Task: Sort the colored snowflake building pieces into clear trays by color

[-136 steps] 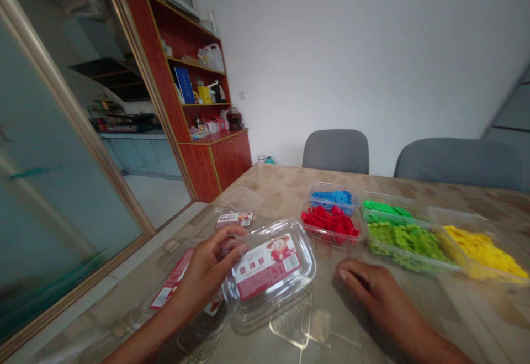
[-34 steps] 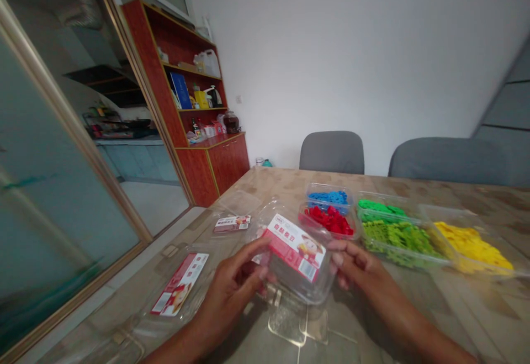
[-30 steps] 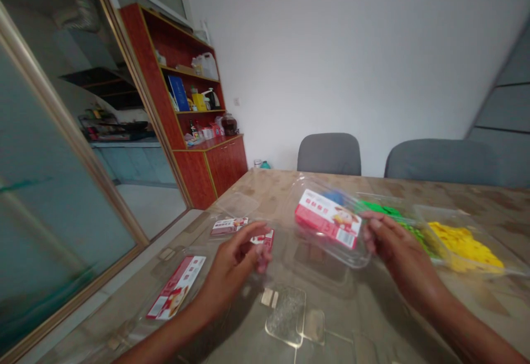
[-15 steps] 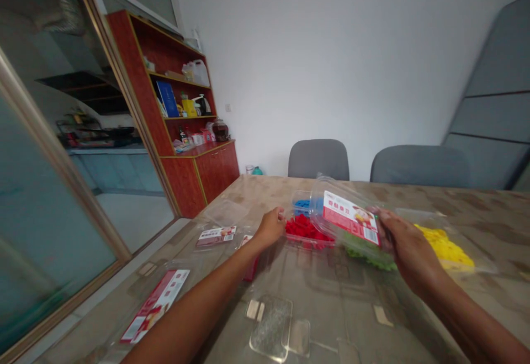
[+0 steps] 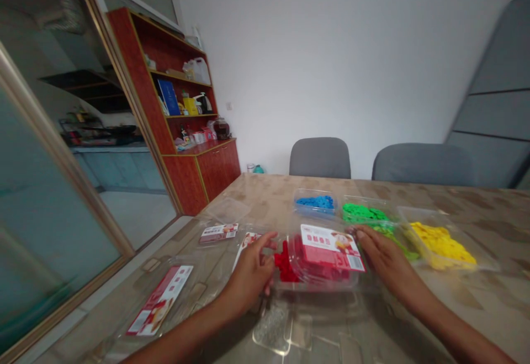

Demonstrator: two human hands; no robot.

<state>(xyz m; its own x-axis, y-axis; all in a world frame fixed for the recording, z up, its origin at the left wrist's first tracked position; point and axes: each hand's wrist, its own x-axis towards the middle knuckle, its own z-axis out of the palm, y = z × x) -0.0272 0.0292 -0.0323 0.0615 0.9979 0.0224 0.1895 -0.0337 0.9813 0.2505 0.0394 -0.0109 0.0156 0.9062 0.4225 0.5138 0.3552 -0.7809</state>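
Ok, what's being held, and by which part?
The right hand grips the labelled plastic lid by its right edge; whether the left hand grips the red-piece tub can't be told.

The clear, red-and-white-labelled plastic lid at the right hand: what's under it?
Under the lid is a clear plastic container of small red pieces, uncovered at left; more red shows through. The label hides whatever lies directly beneath.

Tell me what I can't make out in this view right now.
All in the head view:
Some red pieces: under the lid, whose label blocks them.
Some light-green pieces: behind the right hand.
Part of the small label: behind the left hand.
The lid's fine print: too small and blurred.
The table's right end: cut off by the picture's edge.
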